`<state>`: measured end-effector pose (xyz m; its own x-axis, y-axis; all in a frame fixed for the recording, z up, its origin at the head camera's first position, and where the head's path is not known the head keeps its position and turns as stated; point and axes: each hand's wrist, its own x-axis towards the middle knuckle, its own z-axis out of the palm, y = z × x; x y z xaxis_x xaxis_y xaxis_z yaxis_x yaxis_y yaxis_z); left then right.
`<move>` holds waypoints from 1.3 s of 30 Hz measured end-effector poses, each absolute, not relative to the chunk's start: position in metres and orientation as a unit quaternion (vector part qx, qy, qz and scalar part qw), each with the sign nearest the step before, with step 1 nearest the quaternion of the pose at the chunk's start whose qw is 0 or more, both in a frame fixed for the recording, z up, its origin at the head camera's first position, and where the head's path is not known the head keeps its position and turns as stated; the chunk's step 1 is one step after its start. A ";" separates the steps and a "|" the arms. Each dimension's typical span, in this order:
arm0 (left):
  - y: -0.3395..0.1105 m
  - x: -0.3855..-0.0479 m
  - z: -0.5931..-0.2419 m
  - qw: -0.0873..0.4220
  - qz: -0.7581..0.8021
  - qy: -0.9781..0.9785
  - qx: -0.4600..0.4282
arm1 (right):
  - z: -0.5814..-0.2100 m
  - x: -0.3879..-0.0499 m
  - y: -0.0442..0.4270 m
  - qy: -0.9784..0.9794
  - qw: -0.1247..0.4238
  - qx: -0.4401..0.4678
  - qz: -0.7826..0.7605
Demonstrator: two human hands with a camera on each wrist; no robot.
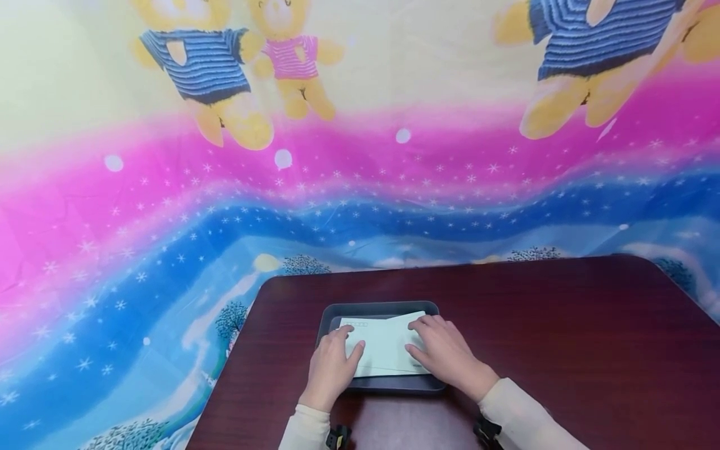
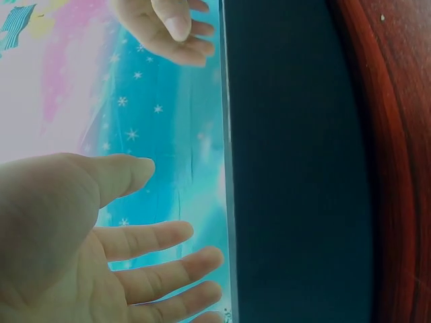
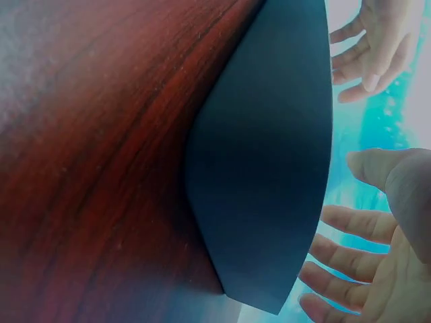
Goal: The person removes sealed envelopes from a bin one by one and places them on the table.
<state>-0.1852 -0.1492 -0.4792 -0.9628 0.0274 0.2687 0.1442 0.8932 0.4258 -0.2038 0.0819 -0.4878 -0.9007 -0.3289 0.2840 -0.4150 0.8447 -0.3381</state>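
A dark rectangular tray (image 1: 394, 385) holds pale envelopes (image 1: 388, 347), slightly fanned, one with a row of small printed boxes at its upper left corner. Over their left side lies my left hand (image 1: 330, 364), its thumb pointing inward. My right hand (image 1: 449, 355) is over their right side, thumb and fingers spread. Both wrist views show relaxed, fairly straight fingers on the left hand (image 2: 74, 235) and right hand (image 3: 397, 256) above the tray's near wall (image 2: 296, 168). That wall hides the envelopes there, so I cannot tell whether the fingertips touch them.
The tray stands on a dark reddish-brown wooden table (image 1: 562, 337) with rounded corners. Behind the table hangs a colourful cloth (image 1: 360, 169) printed with bears and snowflakes. A black strap device (image 1: 339, 436) is on the left wrist, and another (image 1: 487, 431) on the right.
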 end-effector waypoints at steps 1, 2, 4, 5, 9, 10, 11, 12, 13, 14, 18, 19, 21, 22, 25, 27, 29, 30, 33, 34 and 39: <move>-0.149 -0.185 -0.479 0.127 -0.226 -0.965 -0.046 | -0.488 -0.204 0.081 -0.954 0.105 0.196 0.200; -0.148 -0.185 -0.480 0.124 -0.225 -0.965 -0.048 | -0.488 -0.205 0.080 -0.954 0.102 0.197 0.200; -0.147 -0.184 -0.480 0.116 -0.225 -0.966 -0.053 | -0.489 -0.206 0.079 -0.954 0.099 0.202 0.198; -0.146 -0.184 -0.479 0.112 -0.225 -0.966 -0.055 | -0.489 -0.207 0.078 -0.954 0.097 0.205 0.196; -0.145 -0.183 -0.479 0.105 -0.217 -0.968 -0.070 | -0.489 -0.213 0.075 -0.954 0.094 0.216 0.184; -0.145 -0.182 -0.479 0.105 -0.215 -0.968 -0.072 | -0.488 -0.215 0.074 -0.955 0.092 0.217 0.179; -0.145 -0.182 -0.479 0.106 -0.213 -0.968 -0.074 | -0.489 -0.217 0.073 -0.957 0.087 0.217 0.175; -0.145 -0.182 -0.479 0.105 -0.212 -0.969 -0.076 | -0.489 -0.218 0.072 -0.958 0.083 0.216 0.170; -0.145 -0.182 -0.478 0.106 -0.211 -0.969 -0.078 | -0.489 -0.220 0.072 -0.959 0.079 0.216 0.166; -0.145 -0.182 -0.478 0.105 -0.211 -0.969 -0.079 | -0.490 -0.222 0.071 -0.961 0.074 0.214 0.162; -0.145 -0.181 -0.478 0.104 -0.211 -0.969 -0.082 | -0.495 -0.226 0.071 -0.965 0.058 0.213 0.145; -0.145 -0.181 -0.477 0.103 -0.211 -0.969 -0.083 | -0.496 -0.227 0.071 -0.966 0.054 0.213 0.140; -0.145 -0.180 -0.477 0.102 -0.210 -0.969 -0.083 | -0.497 -0.227 0.071 -0.968 0.047 0.212 0.128; -0.145 -0.180 -0.477 0.101 -0.210 -0.969 -0.084 | -0.498 -0.228 0.072 -0.968 0.044 0.212 0.123; -0.144 -0.180 -0.475 0.100 -0.209 -0.969 -0.087 | -0.498 -0.228 0.072 -0.970 0.036 0.210 0.115; -0.144 -0.180 -0.475 0.098 -0.208 -0.969 -0.087 | -0.498 -0.229 0.071 -0.971 0.031 0.208 0.114; -0.144 -0.180 -0.475 0.098 -0.208 -0.969 -0.086 | -0.498 -0.230 0.071 -0.971 0.028 0.207 0.113; -0.144 -0.180 -0.475 0.097 -0.208 -0.970 -0.085 | -0.498 -0.231 0.071 -0.971 0.029 0.207 0.112; -0.145 -0.180 -0.475 0.099 -0.207 -0.970 -0.085 | -0.500 -0.233 0.070 -0.972 0.032 0.208 0.108; -0.145 -0.180 -0.475 0.098 -0.208 -0.969 -0.085 | -0.500 -0.233 0.070 -0.971 0.035 0.208 0.109; -0.145 -0.180 -0.474 0.094 -0.216 -0.968 -0.084 | -0.501 -0.234 0.069 -0.971 0.043 0.208 0.114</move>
<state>-0.1798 -0.1453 -0.4736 -0.9684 0.1218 0.2178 0.2029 0.8925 0.4028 -0.2343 0.0690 -0.5007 -0.9100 -0.3933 0.1312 -0.4131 0.8877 -0.2033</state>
